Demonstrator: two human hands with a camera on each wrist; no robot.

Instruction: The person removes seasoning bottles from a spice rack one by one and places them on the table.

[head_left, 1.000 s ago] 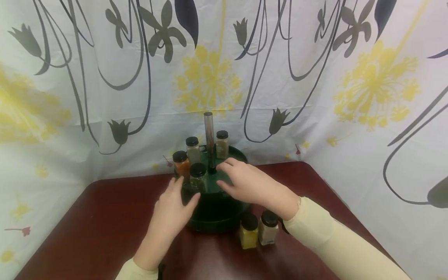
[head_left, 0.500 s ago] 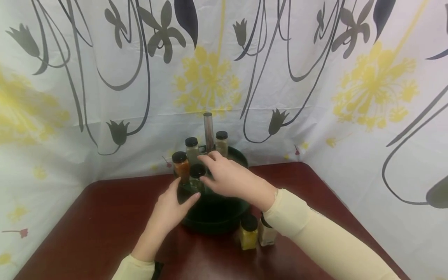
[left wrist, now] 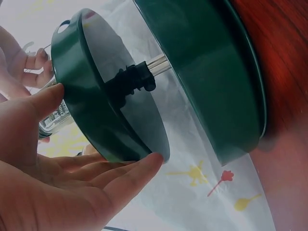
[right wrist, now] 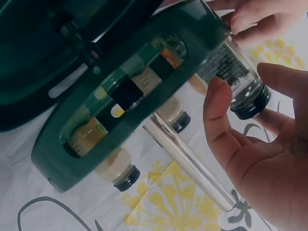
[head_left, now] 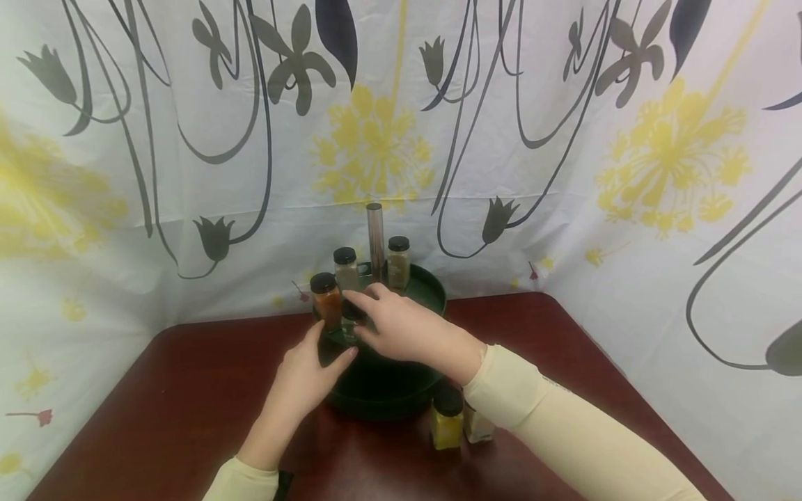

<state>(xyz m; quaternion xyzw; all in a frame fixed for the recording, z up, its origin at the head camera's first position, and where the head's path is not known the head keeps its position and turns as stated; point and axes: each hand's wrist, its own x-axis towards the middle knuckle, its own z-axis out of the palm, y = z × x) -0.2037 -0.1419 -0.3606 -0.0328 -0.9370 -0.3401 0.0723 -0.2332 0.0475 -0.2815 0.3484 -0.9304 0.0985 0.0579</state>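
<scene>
A dark green two-tier spice rack stands on the table, its upper tray (head_left: 432, 289) pierced by a shiny metal post (head_left: 375, 236). My left hand (head_left: 299, 372) spreads along the tray's near-left side; in the left wrist view the thumb and long fingertips touch the tray's wall (left wrist: 91, 96). My right hand (head_left: 407, 323) reaches over the tray, thumb and fingers around the upper part of a glass spice jar (right wrist: 231, 72) with a black lid. Its lower end is hidden in the tray. Close by stand an orange spice jar (head_left: 326, 303) and a pale jar (head_left: 347, 271).
Another spice jar (head_left: 398, 261) stands behind the post. On the red-brown table (head_left: 169, 396), in front of the rack, are a yellow spice jar (head_left: 447, 421) and a whitish jar (head_left: 479, 426), partly behind the right sleeve. The lower tray (left wrist: 207, 82) sits beneath. A patterned curtain (head_left: 532, 174) encloses the table.
My right hand has moved left across the tray and come down around the front jar. My left hand has shifted slightly at the tray's side and stays there.
</scene>
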